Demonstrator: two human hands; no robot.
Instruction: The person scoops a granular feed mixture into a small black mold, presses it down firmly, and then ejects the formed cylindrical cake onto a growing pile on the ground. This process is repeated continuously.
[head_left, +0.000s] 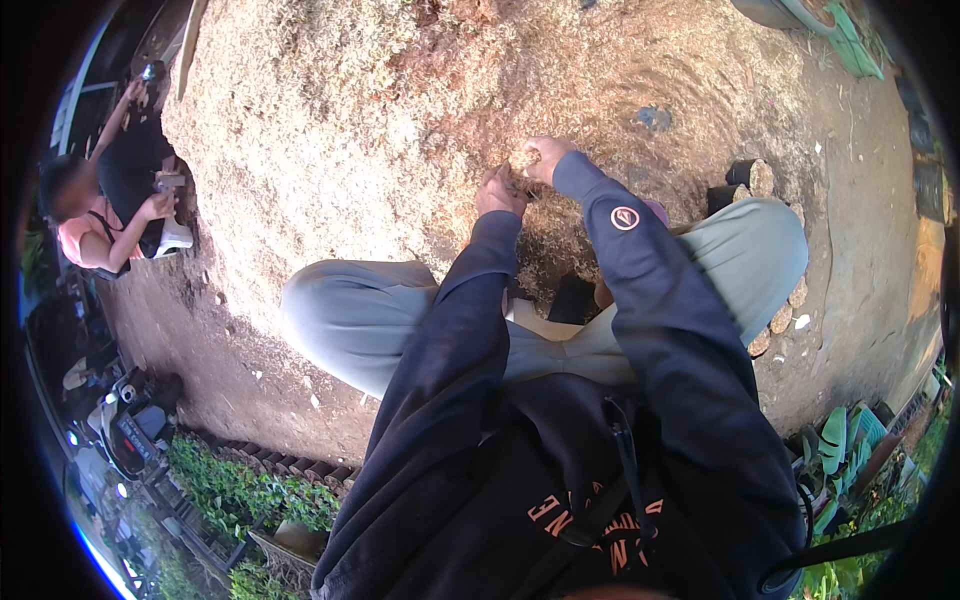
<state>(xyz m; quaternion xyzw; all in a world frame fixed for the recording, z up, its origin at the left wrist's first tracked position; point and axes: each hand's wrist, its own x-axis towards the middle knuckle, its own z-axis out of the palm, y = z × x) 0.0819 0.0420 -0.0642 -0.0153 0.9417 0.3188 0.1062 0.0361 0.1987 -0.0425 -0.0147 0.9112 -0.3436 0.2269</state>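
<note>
Over a broad heap of pale, dry husk-like material (330, 135), my two hands come together. My right hand (551, 156) curls around the far side of a rounded clump of husk mix (526, 160). On the near side, my left hand (501, 193) has its fingers up against the same clump. A dark patch shows below it between the hands; whether that is a plastic bag or soil I cannot tell. A black plastic grow bag (572, 298) lies between my legs, partly hidden by my right sleeve.
Several filled black grow bags (750, 176) stand beside my right knee. A grey basin (780, 13) sits at the far right. Another person (112, 210) crouches at the left edge of the heap. Behind on the left are a motorcycle (131, 431) and rows of seedlings (247, 480).
</note>
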